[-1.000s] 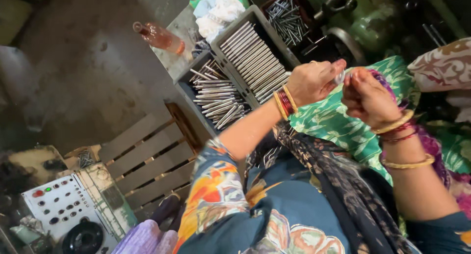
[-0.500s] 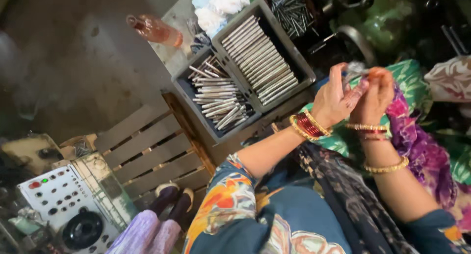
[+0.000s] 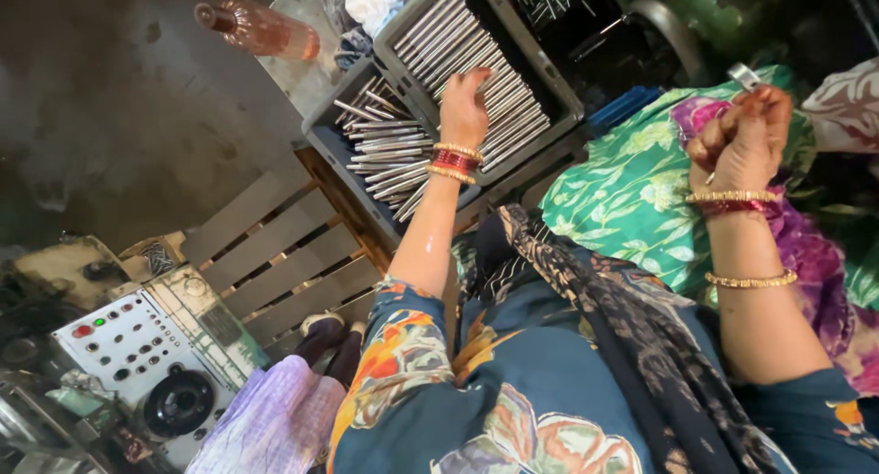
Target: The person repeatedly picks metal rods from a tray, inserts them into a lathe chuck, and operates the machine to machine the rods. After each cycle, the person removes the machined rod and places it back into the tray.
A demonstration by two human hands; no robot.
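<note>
With my left hand [image 3: 464,109] spread flat on the neat row of shiny steel rods [image 3: 476,71] in the grey plastic tray [image 3: 558,94], a careless nudge could scatter them, while my right hand [image 3: 743,137], fingers clenched around a small metal piece [image 3: 743,74], could drop it onto the green floral cloth [image 3: 632,195].

single head-worn view, looking steeply down, close over arms, lap, trays [image 3: 568,98]

The left arm stretches toward twelve o'clock, its left hand [image 3: 464,108] palm down with fingers extended. The right arm bends up toward one o'clock, its right hand [image 3: 743,135] curled into a loose fist, wrist bangled.
</note>
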